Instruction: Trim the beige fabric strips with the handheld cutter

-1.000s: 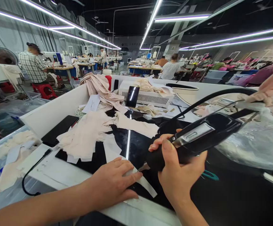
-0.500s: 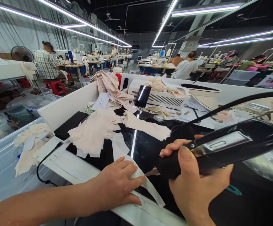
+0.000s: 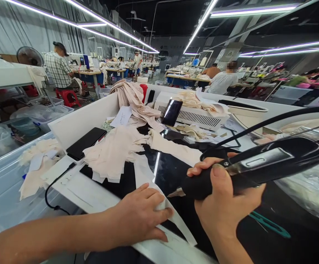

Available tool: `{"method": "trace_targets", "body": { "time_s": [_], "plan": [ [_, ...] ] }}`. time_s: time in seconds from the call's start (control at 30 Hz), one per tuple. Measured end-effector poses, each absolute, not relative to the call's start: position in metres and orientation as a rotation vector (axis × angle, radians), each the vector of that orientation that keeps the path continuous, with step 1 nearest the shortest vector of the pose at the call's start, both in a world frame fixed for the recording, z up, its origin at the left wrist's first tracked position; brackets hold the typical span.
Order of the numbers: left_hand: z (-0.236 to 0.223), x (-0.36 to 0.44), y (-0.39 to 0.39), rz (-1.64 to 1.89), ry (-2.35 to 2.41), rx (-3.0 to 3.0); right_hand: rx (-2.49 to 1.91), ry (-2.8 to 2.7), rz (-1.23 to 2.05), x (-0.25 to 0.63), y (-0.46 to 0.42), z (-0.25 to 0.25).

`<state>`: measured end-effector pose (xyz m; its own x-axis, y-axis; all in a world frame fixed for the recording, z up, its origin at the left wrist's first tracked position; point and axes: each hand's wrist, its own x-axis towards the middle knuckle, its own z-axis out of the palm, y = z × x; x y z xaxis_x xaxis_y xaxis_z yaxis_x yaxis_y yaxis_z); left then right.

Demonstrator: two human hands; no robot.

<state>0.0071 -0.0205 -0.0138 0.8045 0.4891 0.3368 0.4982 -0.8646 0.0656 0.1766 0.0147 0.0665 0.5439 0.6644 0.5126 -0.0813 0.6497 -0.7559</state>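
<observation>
My left hand (image 3: 144, 214) lies on a narrow white strip of fabric or paper (image 3: 181, 223), fingers spread and pressing it near the table's front edge. My right hand (image 3: 225, 198) is wrapped round a black corded hand-held cutter (image 3: 258, 165), thumb on top. The cutter's pointed metal tip (image 3: 176, 192) is beside the strip's edge, close to my left index finger; I cannot tell whether it touches. Behind my left hand is a loose pile of pale pink cut fabric pieces (image 3: 112, 150), with a longer pale piece (image 3: 176, 146) to its right.
A black phone (image 3: 86, 143) lies at the left; another phone (image 3: 172, 112) leans on a white vented box (image 3: 198, 117). Teal tweezers-like tool (image 3: 271, 223) lies right of my right hand. Black cable (image 3: 272, 121) arches overhead. A clear plastic bag (image 3: 310, 187) is at right. Co-workers sit beyond.
The view has swung left, so the table appears farther right. The cutter tip has shifted slightly up along the strip from my left fingertip. A hand at the upper right has left view.
</observation>
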Motion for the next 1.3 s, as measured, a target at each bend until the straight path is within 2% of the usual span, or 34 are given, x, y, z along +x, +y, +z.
{"method": "trace_targets", "body": {
  "time_s": [0.93, 1.3],
  "plan": [
    [-0.019, 0.011, -0.035, -0.556, -0.804, -2.944, -0.729, -0.902, 0.513, 0.178, -0.005, 0.065],
    [-0.005, 0.013, -0.039, -0.619, -0.783, -3.013, -0.715, -0.926, 0.482, 0.185, -0.007, 0.066]
  ]
}}
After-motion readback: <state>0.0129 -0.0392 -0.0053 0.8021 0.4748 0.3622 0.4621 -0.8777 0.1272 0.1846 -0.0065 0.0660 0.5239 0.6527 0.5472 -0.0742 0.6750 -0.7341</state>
